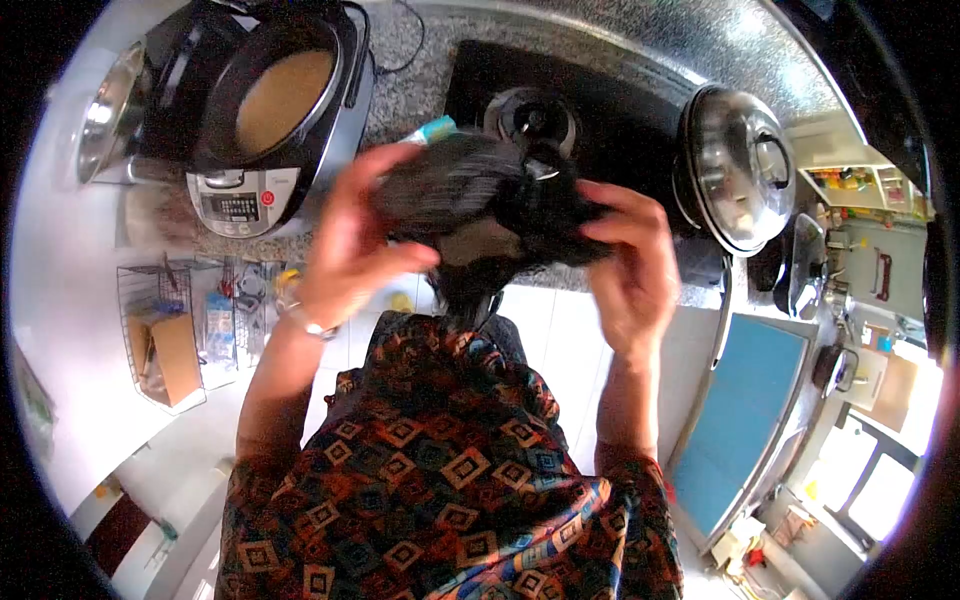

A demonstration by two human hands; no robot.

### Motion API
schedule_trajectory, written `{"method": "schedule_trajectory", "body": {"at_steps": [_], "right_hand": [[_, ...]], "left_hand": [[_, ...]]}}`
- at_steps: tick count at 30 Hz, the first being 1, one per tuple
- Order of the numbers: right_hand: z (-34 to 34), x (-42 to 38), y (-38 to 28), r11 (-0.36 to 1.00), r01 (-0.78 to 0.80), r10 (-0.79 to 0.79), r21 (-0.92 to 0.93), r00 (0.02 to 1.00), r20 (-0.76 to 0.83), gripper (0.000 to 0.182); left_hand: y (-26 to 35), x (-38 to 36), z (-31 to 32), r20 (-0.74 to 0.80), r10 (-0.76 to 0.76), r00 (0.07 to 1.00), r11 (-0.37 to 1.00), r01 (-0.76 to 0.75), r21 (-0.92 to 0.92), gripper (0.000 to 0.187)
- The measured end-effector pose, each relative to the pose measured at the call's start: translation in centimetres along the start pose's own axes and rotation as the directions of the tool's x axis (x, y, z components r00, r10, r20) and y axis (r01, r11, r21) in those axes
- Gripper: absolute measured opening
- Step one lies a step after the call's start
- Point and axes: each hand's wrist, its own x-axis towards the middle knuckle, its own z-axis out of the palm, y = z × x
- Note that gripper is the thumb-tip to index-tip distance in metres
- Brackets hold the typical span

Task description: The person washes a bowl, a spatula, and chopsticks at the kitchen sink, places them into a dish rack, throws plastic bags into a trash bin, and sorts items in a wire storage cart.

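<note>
Between my two hands, in front of my chest and above the counter's front edge, is a black, shiny, crumpled thing (455,185), smeared by motion. It looks like thin plastic, but I cannot make out its kind. A dull brownish patch shows in its lower middle. My left hand (350,235), with a band on the wrist, is closed on its left side, thumb towards me. On the opposite side, the bent fingers of my right hand (632,255) grip its edge. Just behind it pokes out a small blue-green and white piece (435,130), partly hidden.
At the left stands an uncovered multicooker (230,200) with a light brown content. A black cooktop (610,110) lies behind my hands, with a round burner (530,118). A lidded metal pan (740,170) is at the right. A wire rack (160,335) hangs low left; a blue panel (745,415) is low right.
</note>
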Motion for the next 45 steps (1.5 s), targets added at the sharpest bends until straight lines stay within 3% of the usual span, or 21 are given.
{"method": "schedule_trajectory", "body": {"at_steps": [3,5,7,10,11,14,17,19,24,27,30,31,32,33,34,35,36,37,39,43,45], "right_hand": [[2.1,2.3,0.0,0.994,0.109,-0.105,-0.026,0.988,0.117,0.027],[2.3,2.7,-0.3,0.975,0.196,-0.172,-0.101,0.963,0.21,0.032],[2.4,1.1,0.6,0.997,0.037,-0.035,-0.066,0.999,0.038,0.045],[1.3,-1.6,6.1,0.991,-0.11,0.11,0.076,0.994,0.005,0.094],[2.6,-2.5,8.6,0.986,-0.007,0.032,-0.169,0.989,0.146,0.104],[10.1,-3.9,15.1,0.98,0.033,0.012,-0.194,0.974,0.225,0.107],[14.5,-0.2,16.4,0.993,-0.107,0.114,-0.042,0.97,0.214,0.081],[20.1,0.8,21.0,0.834,-0.22,0.084,0.507,0.957,0.278,0.07],[23.0,1.8,24.9,0.928,0.028,-0.02,0.371,0.999,-0.025,0.045],[13.9,2.5,13.7,0.545,-0.725,0.546,0.421,0.688,0.478,0.035],[16.9,2.8,16.2,0.853,-0.3,0.411,0.427,0.891,-0.194,0.029],[16.3,2.5,16.8,0.807,-0.498,0.522,0.316,0.853,0.011,0.029],[14.1,2.8,15.5,0.759,-0.636,0.604,0.137,0.767,0.216,0.03],[14.2,2.4,12.7,0.763,-0.479,0.566,0.433,0.82,-0.09,0.027],[12.4,1.0,13.2,0.941,-0.334,0.335,-0.06,0.942,0.007,0.034],[12.1,0.7,13.4,0.614,-0.7,0.695,0.365,0.699,0.169,0.036],[10.9,0.0,12.2,0.676,-0.645,0.654,0.357,0.748,0.113,0.035],[10.5,0.3,10.0,0.51,-0.494,0.67,0.704,0.741,0.035,0.032],[7.9,0.4,6.9,0.442,-0.609,0.717,0.659,0.681,0.15,0.031],[7.2,-1.0,7.0,0.628,-0.653,0.64,0.424,0.743,0.196,0.034],[6.4,-1.5,5.9,0.663,-0.688,0.636,0.296,0.725,0.263,0.034]], "left_hand": [[-3.2,3.0,2.5,0.249,0.216,0.944,0.725,-0.326,0.607,0.079],[-5.6,4.3,2.1,0.342,-0.013,0.94,0.904,-0.135,0.405,0.042],[-3.6,5.4,2.9,0.144,-0.183,0.973,0.885,0.099,0.454,0.035],[-6.9,6.8,0.0,0.137,0.146,0.98,0.781,-0.199,0.592,0.032],[-7.4,6.8,-1.3,0.085,0.135,0.987,0.787,-0.158,0.596,0.032],[-9.9,10.4,-3.4,0.016,0.061,0.998,0.857,-0.061,0.511,0.031],[-11.1,12.1,-3.1,-0.052,-0.026,0.998,0.887,0.047,0.459,0.031],[-9.8,12.7,-2.7,-0.143,-0.109,0.984,0.813,0.171,0.557,0.029],[-10.2,13.1,-6.8,0.074,-0.04,0.996,0.873,-0.001,0.488,0.043],[-7.7,8.5,-5.6,0.013,0.314,0.949,0.828,-0.281,0.486,0.081],[-10.5,7.2,-9.9,0.105,0.197,0.975,0.628,-0.207,0.75,0.1],[-11.1,3.2,-11.1,0.008,0.149,0.989,0.603,-0.097,0.792,0.101],[-14.1,4.1,-10.1,0.177,0.182,0.967,0.444,-0.242,0.863,0.105],[-10.8,3.2,-6.7,0.213,0.158,0.964,0.372,-0.258,0.892,0.11],[-12.1,3.0,-5.5,0.234,0.226,0.946,0.292,-0.295,0.91,0.112],[-11.8,2.7,-3.4,0.218,0.264,0.94,0.329,-0.3,0.895,0.113],[-11.0,2.5,-1.4,0.224,0.313,0.923,0.309,-0.322,0.895,0.116],[-12.3,2.6,-0.2,0.168,0.293,0.941,0.351,-0.27,0.897,0.119],[-12.2,2.9,2.5,0.171,0.259,0.951,0.474,-0.279,0.835,0.116],[-12.7,2.8,5.7,0.154,0.176,0.972,0.614,-0.231,0.755,0.096],[-14.7,2.8,5.8,0.154,0.128,0.98,0.549,-0.2,0.811,0.086]]}}
